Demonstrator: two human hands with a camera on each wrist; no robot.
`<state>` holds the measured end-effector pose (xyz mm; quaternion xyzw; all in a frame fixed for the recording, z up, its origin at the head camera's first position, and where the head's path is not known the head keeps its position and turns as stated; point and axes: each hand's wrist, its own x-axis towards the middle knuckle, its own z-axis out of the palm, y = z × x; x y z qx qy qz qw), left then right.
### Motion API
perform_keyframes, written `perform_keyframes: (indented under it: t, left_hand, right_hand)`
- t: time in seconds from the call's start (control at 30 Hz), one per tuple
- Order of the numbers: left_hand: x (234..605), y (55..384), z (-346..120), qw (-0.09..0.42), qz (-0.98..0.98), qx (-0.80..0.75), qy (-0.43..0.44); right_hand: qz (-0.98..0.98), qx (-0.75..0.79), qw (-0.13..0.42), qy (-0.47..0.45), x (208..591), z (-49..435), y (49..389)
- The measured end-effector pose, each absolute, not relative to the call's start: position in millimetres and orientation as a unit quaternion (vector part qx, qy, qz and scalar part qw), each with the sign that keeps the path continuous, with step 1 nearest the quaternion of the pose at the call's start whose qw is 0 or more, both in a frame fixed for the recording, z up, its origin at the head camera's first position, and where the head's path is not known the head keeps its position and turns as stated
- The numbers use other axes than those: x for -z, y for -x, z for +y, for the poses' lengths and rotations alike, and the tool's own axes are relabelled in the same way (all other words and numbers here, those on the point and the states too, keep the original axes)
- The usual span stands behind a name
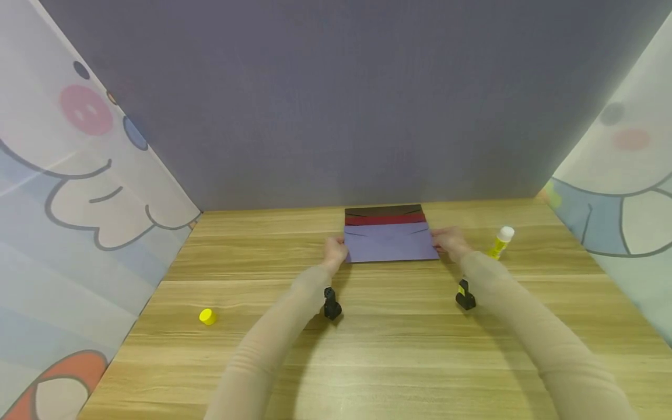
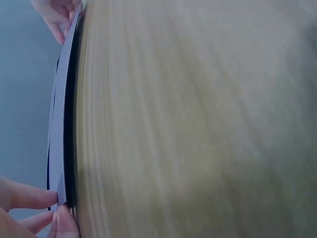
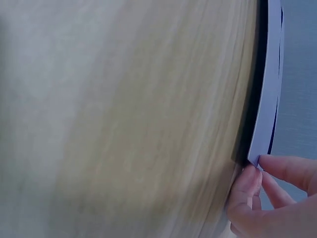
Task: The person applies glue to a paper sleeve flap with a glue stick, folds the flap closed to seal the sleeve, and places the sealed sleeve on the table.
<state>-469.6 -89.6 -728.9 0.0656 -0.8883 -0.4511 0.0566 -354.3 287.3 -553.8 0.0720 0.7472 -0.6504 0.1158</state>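
A purple envelope (image 1: 391, 244) lies between my two hands near the back of the table in the head view. My left hand (image 1: 335, 252) pinches its left end, thumb and fingers at the corner in the left wrist view. At the opposite end, my right hand (image 1: 450, 242) pinches the right edge; the right wrist view shows fingers (image 3: 287, 168) and thumb at that corner. Behind the purple envelope, a red envelope (image 1: 385, 220) and a dark brown or black envelope (image 1: 382, 211) show as strips, their lower parts hidden. In both wrist views the purple envelope's near edge stands slightly off the tabletop.
A yellow glue stick with a white top (image 1: 501, 241) is to the right of my right hand. On the left of the wood-grain table (image 1: 252, 251) sits a small yellow cap (image 1: 207, 317). A grey panel (image 1: 357, 105) rises along the table's back edge, with cartoon-printed sheets at both sides.
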Motion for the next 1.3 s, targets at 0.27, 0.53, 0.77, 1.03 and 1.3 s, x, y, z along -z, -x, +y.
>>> perform_keyframes:
  t: [0.27,0.53,0.77,1.03,1.3]
  left_hand:
    - [716,460,-88,0.053,-0.905,0.418,-0.056]
    - [729,469,-89,0.066,-0.932,0.355,-0.041]
    - [743,478,-90,0.100,-0.940,0.325,-0.007]
    - [544,340,-68,0.040,-0.934,0.355,-0.004]
    - [390,230,-58,0.027,-0.930,0.365,0.033]
  right_hand:
    - [0.836,0.533,0.098,-0.089,432,221,272]
    - [0.877,0.466,0.084,-0.087,412,206,255]
    - [0.898,0.432,0.056,-0.064,440,219,275]
    - [0.926,0.374,-0.036,0.042,461,229,280]
    - [0.941,0.325,-0.059,0.078,400,204,227]
